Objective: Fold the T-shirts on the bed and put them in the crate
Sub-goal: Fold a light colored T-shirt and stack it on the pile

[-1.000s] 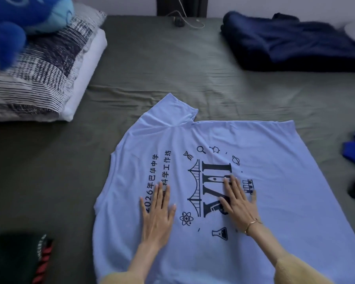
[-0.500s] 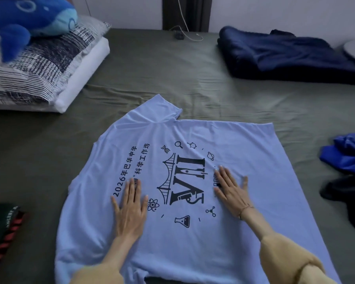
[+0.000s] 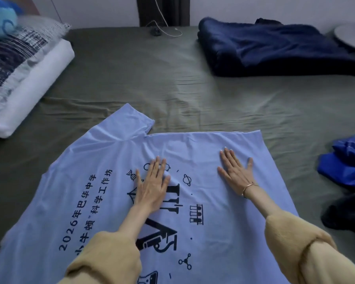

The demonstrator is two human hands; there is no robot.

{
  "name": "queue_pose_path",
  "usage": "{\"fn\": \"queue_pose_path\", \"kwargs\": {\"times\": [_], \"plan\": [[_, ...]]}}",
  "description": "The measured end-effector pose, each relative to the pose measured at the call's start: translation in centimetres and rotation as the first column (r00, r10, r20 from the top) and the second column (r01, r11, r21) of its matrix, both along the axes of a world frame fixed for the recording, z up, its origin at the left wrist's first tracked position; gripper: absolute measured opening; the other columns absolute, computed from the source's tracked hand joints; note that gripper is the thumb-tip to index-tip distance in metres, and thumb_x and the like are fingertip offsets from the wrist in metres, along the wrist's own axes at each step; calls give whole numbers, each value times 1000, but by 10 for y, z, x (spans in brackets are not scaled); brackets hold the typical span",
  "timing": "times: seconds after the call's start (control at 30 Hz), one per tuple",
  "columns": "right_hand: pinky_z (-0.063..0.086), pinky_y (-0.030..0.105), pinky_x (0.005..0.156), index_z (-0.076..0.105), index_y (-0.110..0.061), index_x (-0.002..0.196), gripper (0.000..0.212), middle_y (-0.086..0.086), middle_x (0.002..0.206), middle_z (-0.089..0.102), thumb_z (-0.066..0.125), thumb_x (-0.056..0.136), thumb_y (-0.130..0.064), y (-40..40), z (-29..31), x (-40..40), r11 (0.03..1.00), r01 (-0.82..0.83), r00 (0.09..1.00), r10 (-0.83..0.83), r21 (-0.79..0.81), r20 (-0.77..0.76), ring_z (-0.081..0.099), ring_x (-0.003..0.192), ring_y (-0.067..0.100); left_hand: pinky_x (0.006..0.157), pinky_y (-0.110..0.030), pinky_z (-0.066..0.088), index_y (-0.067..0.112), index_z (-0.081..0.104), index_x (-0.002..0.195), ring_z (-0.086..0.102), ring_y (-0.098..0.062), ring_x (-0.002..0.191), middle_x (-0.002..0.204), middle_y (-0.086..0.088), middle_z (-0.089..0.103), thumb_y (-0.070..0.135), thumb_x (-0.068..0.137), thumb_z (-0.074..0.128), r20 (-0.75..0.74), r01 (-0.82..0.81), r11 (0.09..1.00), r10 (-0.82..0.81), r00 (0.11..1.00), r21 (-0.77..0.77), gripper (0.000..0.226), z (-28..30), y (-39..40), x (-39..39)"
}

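Observation:
A light blue T-shirt (image 3: pixel 86 181) with black printed graphics and text lies spread flat on the grey-green bed sheet (image 3: pixel 152 78), one sleeve pointing away at its far left corner. My left hand (image 3: pixel 152 185) presses flat on the print near the shirt's middle, fingers straight. My right hand (image 3: pixel 236 173) lies flat on the shirt's far right part, fingers spread, a thin bracelet at the wrist. A crumpled bright blue garment (image 3: pixel 346 162) sits at the right edge of the bed. No crate is in view.
Stacked pillows (image 3: pixel 25 74) with a blue plush toy (image 3: pixel 0 17) lie at the far left. A folded dark navy blanket (image 3: pixel 275 46) is at the far right. A dark garment (image 3: pixel 344 214) lies at the right edge. A white cable (image 3: pixel 168 27) rests by the wall.
Both hands have slid forward across the shirt, away from me, toward its far edge, staying flat. The view has shifted closer over the shirt.

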State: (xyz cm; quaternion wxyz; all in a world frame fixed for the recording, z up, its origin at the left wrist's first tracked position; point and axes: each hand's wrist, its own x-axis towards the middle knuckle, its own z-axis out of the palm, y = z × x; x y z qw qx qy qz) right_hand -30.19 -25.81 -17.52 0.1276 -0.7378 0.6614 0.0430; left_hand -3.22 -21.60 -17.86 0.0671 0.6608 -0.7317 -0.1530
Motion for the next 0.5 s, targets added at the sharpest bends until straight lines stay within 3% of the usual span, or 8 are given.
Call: {"fn": "queue_pose_path", "kwargs": {"times": [0.07, 0.17, 0.27, 0.37, 0.5], "plan": [[-10, 59, 109, -8, -23, 149, 71, -8, 156, -15, 2, 88, -58, -21, -1, -6, 1000, -6, 1000, 6, -16, 0, -14, 143, 4, 110, -43, -21, 29, -24, 141, -29, 0, 135, 151, 13, -27, 63, 77, -20, 31, 5, 1000, -5, 999, 0, 73, 1, -21, -7], [-9, 57, 110, -3, -27, 150, 68, -9, 157, -11, 11, 91, -58, -50, -2, -19, 998, 31, 999, -30, -54, 26, -11, 144, 4, 112, -44, -18, 28, -14, 148, -22, -3, 141, 156, 9, -20, 48, 100, 6, 34, -37, 998, 36, 999, 54, 55, -2, -45, -16], [-7, 53, 114, 0, -31, 150, 67, -8, 158, -8, 25, 95, -59, -63, -3, -39, 989, 139, 989, -136, -53, 60, -9, 145, 8, 113, -47, -16, 30, -9, 149, -18, -7, 143, 157, 10, -17, 43, 102, 15, 56, -56, 997, 54, 997, 45, 55, -3, -59, -15], [-9, 49, 113, 2, -40, 148, 77, -12, 157, -6, 18, 79, -72, -64, -4, -55, 985, 160, 986, -158, -56, 46, -7, 145, 6, 113, -50, -15, 33, -9, 149, -16, -8, 144, 157, 10, -16, 44, 101, 18, 86, -55, 997, 51, 995, 47, 56, -6, -72, -15], [-7, 47, 115, 1, -38, 148, 71, -9, 158, -8, 18, 87, -70, -68, -7, -69, 969, 240, 970, -238, -62, 43, -9, 145, 7, 112, -50, -16, 35, -11, 148, -18, -8, 144, 156, 12, -19, 50, 100, 17, 91, -31, 998, 27, 995, 49, 58, -7, -87, -13]]}}
